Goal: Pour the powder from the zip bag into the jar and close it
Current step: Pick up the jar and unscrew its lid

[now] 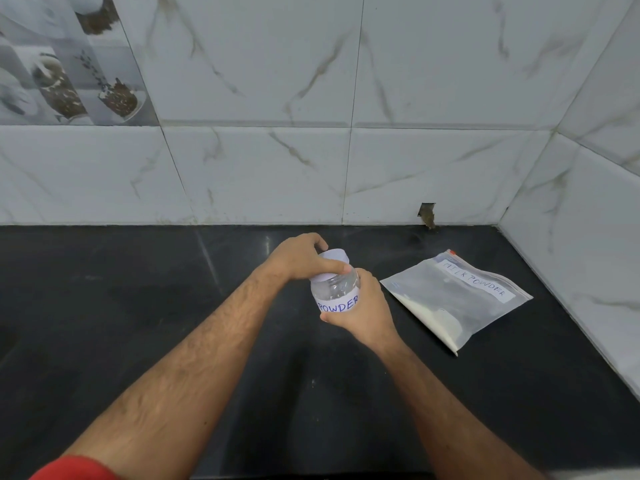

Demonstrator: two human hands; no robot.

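A small clear jar (334,292) with a white label reading "POWDER" is held above the dark counter, near its middle. My right hand (363,310) wraps around the jar's body from the right. My left hand (301,258) grips the white lid (333,256) on top of the jar from above. The jar looks empty. To the right, a clear zip bag (457,299) labelled "MILK POWDER" lies flat on the counter, its zip end toward the back wall and white powder gathered along its near-left edge.
The black stone counter (173,323) runs to white marble-look tiled walls at the back (311,168) and on the right (588,254). A small hole (427,214) breaks the back wall tile just above the counter.
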